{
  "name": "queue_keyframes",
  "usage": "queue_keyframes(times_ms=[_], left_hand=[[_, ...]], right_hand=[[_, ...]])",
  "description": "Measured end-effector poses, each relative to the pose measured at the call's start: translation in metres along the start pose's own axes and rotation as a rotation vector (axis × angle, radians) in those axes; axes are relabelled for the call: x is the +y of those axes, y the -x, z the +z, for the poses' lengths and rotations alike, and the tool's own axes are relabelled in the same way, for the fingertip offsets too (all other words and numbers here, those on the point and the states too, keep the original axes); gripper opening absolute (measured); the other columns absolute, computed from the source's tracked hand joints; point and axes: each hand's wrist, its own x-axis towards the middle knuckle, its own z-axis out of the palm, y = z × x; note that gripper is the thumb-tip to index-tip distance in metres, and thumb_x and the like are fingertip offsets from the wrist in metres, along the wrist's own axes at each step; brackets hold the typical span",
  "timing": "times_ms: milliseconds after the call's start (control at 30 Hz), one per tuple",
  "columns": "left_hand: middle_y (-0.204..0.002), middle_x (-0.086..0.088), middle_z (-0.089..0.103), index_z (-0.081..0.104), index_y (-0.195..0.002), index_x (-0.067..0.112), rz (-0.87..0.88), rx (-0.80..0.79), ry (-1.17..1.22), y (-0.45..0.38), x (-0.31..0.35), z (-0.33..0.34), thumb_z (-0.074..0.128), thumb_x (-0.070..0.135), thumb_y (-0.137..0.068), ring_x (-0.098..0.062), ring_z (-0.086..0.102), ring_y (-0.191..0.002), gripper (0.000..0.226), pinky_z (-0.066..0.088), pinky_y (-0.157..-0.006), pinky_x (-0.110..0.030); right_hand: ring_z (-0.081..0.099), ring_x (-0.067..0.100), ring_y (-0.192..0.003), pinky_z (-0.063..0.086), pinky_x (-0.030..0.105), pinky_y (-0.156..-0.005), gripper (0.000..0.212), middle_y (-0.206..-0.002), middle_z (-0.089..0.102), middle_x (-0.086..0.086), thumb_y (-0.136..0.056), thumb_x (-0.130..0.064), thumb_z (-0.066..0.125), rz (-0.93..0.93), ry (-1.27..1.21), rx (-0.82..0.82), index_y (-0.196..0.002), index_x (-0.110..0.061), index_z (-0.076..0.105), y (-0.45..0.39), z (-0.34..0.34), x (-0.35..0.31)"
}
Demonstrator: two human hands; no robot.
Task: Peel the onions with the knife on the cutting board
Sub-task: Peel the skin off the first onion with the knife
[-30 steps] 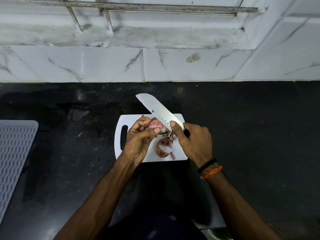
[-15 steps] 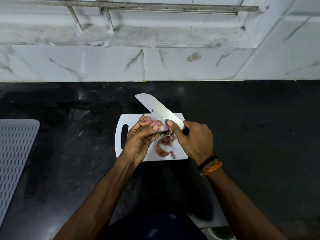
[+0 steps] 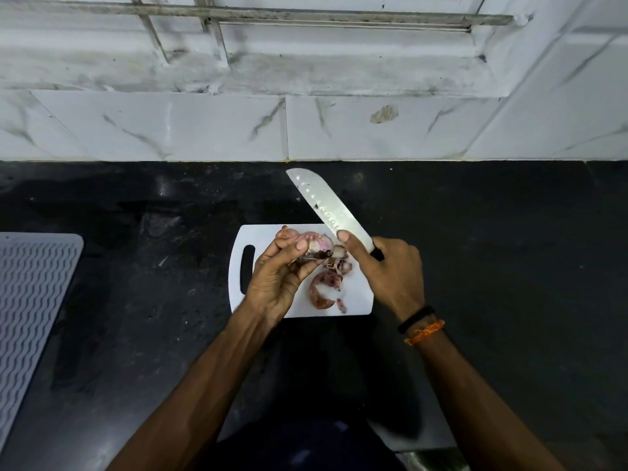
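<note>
Gripping a partly peeled onion [image 3: 314, 245] in curled fingers, the left hand [image 3: 283, 280] holds it above the white cutting board [image 3: 356, 300]. Right hand [image 3: 390, 273] clasps the knife [image 3: 326, 207] handle, thumb on the blade just right of the onion. Peels [image 3: 323, 288] lie below the grip.

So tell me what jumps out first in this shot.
The broad steel knife stands out, angled up over the black counter, its handle in the right hand. Beside it the left hand holds a half-peeled pink onion above the white plastic cutting board, where curled purple peels lie.
</note>
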Motion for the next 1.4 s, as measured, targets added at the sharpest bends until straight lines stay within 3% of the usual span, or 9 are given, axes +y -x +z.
queue_keyframes(times_ms=[433,633,800,967,1100,1167,1233,1300,1400], left_hand=[[-0.115,-0.019,0.064,0.063,-0.098,0.008,-0.023,-0.003,-0.07,0.002,-0.001,-0.003,0.099,0.018,-0.046,-0.033,0.068,-0.106,0.064,0.053,-0.098,-0.048],[-0.125,-0.027,0.06,0.067,-0.099,0.003,-0.017,0.047,-0.115,0.006,-0.003,-0.001,0.075,0.004,-0.073,-0.038,0.063,-0.113,0.028,0.05,-0.101,-0.051],[-0.104,-0.014,0.072,0.077,-0.08,0.013,-0.029,0.085,-0.094,0.009,-0.008,0.001,0.074,0.008,-0.075,-0.029,0.069,-0.103,0.008,0.053,-0.099,-0.048],[-0.101,-0.013,0.074,0.078,-0.078,0.013,-0.05,0.12,-0.063,0.013,-0.011,0.007,0.074,0.009,-0.075,-0.026,0.072,-0.097,0.006,0.061,-0.082,-0.04],[-0.093,-0.01,0.076,0.078,-0.071,0.016,-0.055,0.157,-0.083,0.015,-0.015,0.013,0.069,0.006,-0.085,-0.022,0.074,-0.091,0.019,0.06,-0.085,-0.044],[-0.097,-0.015,0.074,0.072,-0.088,0.008,-0.058,0.237,-0.056,0.014,-0.012,0.014,0.074,0.008,-0.079,-0.022,0.075,-0.087,0.009,0.062,-0.073,-0.039],[-0.106,-0.021,0.071,0.066,-0.106,0.001,-0.059,0.298,-0.024,0.009,-0.007,0.011,0.079,0.014,-0.067,-0.024,0.075,-0.09,0.043,0.061,-0.067,-0.034],[-0.112,-0.021,0.07,0.066,-0.115,0.0,-0.063,0.306,-0.009,0.007,-0.003,0.012,0.081,0.019,-0.065,-0.025,0.074,-0.096,0.056,0.061,-0.069,-0.033],[-0.109,-0.016,0.073,0.069,-0.111,0.003,-0.09,0.261,0.029,0.006,-0.002,0.013,0.078,0.017,-0.074,-0.026,0.071,-0.104,0.041,0.062,-0.081,-0.04]], right_hand=[[0.043,0.009,-0.039,0.026,0.02,-0.045,0.079,-0.043,0.046,-0.006,-0.079,-0.09,0.034,-0.083,0.209,0.014,-0.055,-0.017,0.056,0.004,0.002,0.004],[0.037,0.004,-0.039,0.019,0.02,-0.044,0.067,-0.042,0.038,-0.01,-0.077,-0.085,0.044,-0.087,0.313,0.031,-0.051,-0.023,0.042,0.008,0.0,-0.007],[0.031,0.0,-0.037,0.017,0.012,-0.045,0.06,-0.041,0.03,-0.015,-0.081,-0.072,0.062,-0.118,0.284,0.002,-0.049,-0.032,0.031,0.007,0.003,-0.004],[0.032,0.002,-0.037,0.016,0.012,-0.045,0.062,-0.041,0.03,-0.014,-0.083,-0.068,0.063,-0.133,0.277,0.023,-0.047,-0.03,0.03,0.005,0.007,0.004],[0.039,0.006,-0.039,0.024,0.018,-0.046,0.064,-0.042,0.039,-0.01,-0.081,-0.078,0.054,-0.093,0.214,-0.002,-0.047,-0.025,0.039,0.006,0.007,0.013],[0.043,0.009,-0.039,0.029,0.021,-0.045,0.068,-0.041,0.04,-0.01,-0.08,-0.082,0.051,-0.078,0.158,-0.026,-0.046,-0.024,0.042,0.01,0.01,0.011],[0.052,0.007,-0.044,0.032,0.015,-0.044,0.063,-0.038,0.036,-0.014,-0.079,-0.08,0.054,-0.077,0.095,-0.047,-0.046,-0.028,0.04,0.017,0.013,0.005],[0.055,-0.005,-0.05,0.037,0.011,-0.046,0.057,-0.036,0.035,-0.016,-0.078,-0.072,0.059,-0.064,0.051,-0.056,-0.046,-0.029,0.04,0.022,0.013,0.002],[0.047,0.006,-0.041,0.031,0.017,-0.042,0.064,-0.036,0.04,-0.011,-0.078,-0.071,0.064,0.014,0.004,-0.036,-0.043,-0.024,0.037,0.021,0.01,0.002]])
